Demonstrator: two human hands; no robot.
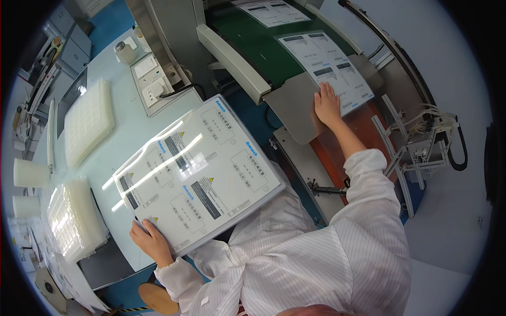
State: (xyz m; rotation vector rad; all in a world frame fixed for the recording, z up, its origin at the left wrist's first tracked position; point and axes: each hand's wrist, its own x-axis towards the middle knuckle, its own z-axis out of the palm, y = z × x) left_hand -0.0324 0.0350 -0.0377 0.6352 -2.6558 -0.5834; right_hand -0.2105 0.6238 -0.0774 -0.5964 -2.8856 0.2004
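Right hand [327, 104] lies flat, fingers spread, palm down on a printed label sheet [331, 67] at the near end of the green conveyor belt [253, 39], where the sheet runs off onto the grey metal chute [287, 108]. Pressing on it, not pinching it.

Left hand [152, 239] is closed on the near-left corner of a stack of printed sheets [197, 171], thumb on top, holding it down on the pale worktable [124, 131]. The stack sits at an angle, glossy, with glare across it.

A second sheet [271, 10] lies farther up the belt, well apart from the first.

My read: this is the pick-off step, sheet at the belt exit under the right hand, pile steadied by the left. The next move probably calls for sliding or lifting that sheet off the chute and squaring it onto the pile; edges need aligning and the top surface looks slippery.

Around: stacks of translucent white trays [87, 121] far left on the table, another batch [71, 221] near left. Power socket block [153, 81] with a black cable at the far edge. White paper rolls [29, 173] at the left rim. Cable-fed bracket assembly [421, 147] right of the chute.
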